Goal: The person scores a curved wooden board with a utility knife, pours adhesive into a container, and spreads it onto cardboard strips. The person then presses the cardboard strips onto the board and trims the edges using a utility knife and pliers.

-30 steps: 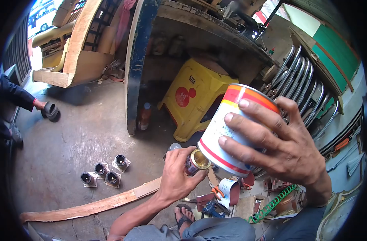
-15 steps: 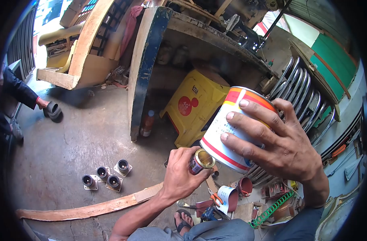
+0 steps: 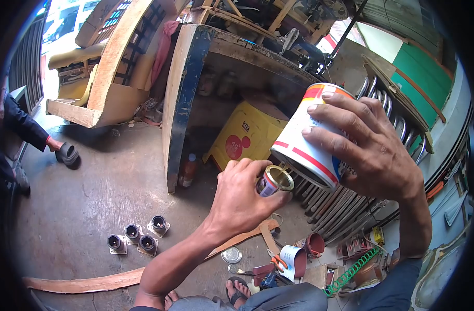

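Observation:
My left hand (image 3: 239,197) is wrapped around a small open can (image 3: 270,187), which leans slightly. Above it, my right hand (image 3: 374,145) grips a large white can (image 3: 305,132) with red and orange bands, tipped so its mouth faces down and left. A thin stream of amber liquid (image 3: 282,168) seems to run between the two cans. The big can's inside is mostly hidden from this angle.
Several black cylindrical furniture feet (image 3: 148,242) stand on the floor beside a long curved wooden strip (image 3: 92,281). A yellow stool (image 3: 247,132) sits under the workbench (image 3: 182,103). A green coiled hose (image 3: 351,274) lies at right; another person's foot (image 3: 67,154) is at left.
Both cans have risen in the view. The small can has shifted right, under the big can's lip. Round metal lids on the floor show more now.

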The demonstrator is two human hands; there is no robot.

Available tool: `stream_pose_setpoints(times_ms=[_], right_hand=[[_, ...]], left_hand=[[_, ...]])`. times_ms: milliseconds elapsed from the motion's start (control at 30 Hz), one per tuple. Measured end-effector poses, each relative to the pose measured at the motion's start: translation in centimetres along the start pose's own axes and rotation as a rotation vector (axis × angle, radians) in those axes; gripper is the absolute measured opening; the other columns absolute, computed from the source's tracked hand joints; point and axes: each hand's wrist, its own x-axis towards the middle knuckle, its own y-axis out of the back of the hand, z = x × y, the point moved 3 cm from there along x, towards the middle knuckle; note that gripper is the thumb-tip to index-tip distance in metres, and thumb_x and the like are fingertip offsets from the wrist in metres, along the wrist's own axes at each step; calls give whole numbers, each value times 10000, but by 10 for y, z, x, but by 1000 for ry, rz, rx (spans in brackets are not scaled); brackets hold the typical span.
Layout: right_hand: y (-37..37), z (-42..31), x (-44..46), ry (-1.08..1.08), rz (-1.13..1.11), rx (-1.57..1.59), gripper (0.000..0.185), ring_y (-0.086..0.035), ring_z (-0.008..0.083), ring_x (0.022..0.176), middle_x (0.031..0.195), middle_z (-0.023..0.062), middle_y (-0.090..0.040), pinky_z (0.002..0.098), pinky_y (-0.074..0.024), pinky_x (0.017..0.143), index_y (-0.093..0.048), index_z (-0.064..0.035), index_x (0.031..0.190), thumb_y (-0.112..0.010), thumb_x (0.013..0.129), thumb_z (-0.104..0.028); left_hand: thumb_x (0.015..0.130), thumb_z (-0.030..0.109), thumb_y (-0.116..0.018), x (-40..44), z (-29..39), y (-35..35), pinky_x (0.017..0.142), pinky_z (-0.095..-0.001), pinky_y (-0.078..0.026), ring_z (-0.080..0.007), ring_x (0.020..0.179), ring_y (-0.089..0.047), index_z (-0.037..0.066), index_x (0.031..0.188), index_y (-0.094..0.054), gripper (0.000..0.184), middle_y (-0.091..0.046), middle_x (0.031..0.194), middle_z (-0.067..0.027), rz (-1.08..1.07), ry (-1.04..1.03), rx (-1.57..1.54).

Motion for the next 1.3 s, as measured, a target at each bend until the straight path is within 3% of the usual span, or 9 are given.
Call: stream_pose_setpoints(times_ms=[33, 267, 400, 600, 667, 833, 1133, 1300], right_hand=[[-1, 1, -1, -5, 1, -7, 931, -464, 304, 1429, 1492, 54, -530, 513, -401, 1075, -580, -232, 1398, -968, 554, -174], [-6, -1, -2, 15, -13, 2, 951, -467, 292, 1426, 1497, 50, -527, 527, -391, 1087, -568, -237, 1411, -958, 546, -175], [-13, -7, 1, 44, -31, 3, 918, -462, 284, 1427, 1516, 51, -506, 534, -390, 1082, -565, -241, 1412, -936, 577, -155], [-41, -17, 6, 71, -54, 66, 848, -412, 243, 1463, 1534, 19, -482, 528, -331, 1125, -548, -274, 1437, -886, 668, -155], [-54, -20, 11, 62, -83, 123, 621, -425, 221, 1461, 1543, 30, -470, 510, -347, 1104, -564, -270, 1425, -745, 837, -184], [-111, -27, 26, 141, -86, 75, 591, -396, 226, 1493, 1579, 45, -443, 534, -332, 1126, -489, -281, 1491, -642, 924, -228], [-257, -55, 58, 131, -77, 242, 657, -396, 224, 1484, 1576, 31, -439, 554, -341, 1125, -481, -269, 1488, -671, 873, -136], [-344, -83, 72, 109, -93, 314, 691, -348, 245, 1503, 1600, 30, -401, 597, -348, 1126, -449, -280, 1507, -676, 868, -147]], left_hand=[[766, 390, -813, 2, 1, 1, 961, -442, -455, -328, 1051, -587, -8, 1192, -692, 595, -659, 1074, -165, 10, -28, -38], [771, 388, -816, 6, -1, -4, 956, -440, -459, -330, 1049, -586, -6, 1166, -697, 570, -661, 1066, -170, -4, -31, 2], [761, 348, -879, 2, -9, -8, 947, -417, -480, -288, 1031, -585, 20, 1134, -696, 529, -649, 1028, -128, 9, -11, 45], [756, 329, -879, -3, -31, -14, 936, -425, -485, -301, 1016, -583, 25, 1115, -692, 506, -635, 1023, -126, 19, 25, 33], [749, 313, -879, -7, -44, -19, 933, -428, -488, -307, 1009, -582, 29, 1131, -689, 512, -634, 1024, -124, 60, 23, 53], [737, 279, -844, -10, -95, -37, 958, -451, -486, -364, 1043, -596, 30, 1150, -690, 506, -663, 1084, -174, 97, 102, 0], [706, 225, -877, -12, -222, -70, 1000, -448, -482, -360, 1086, -597, 46, 1182, -709, 536, -693, 1158, -148, 122, 311, 24], [678, 264, -887, -15, -302, -87, 946, -462, -540, -402, 1080, -675, 23, 1168, -721, 571, -709, 1110, -215, 109, 381, 12]])
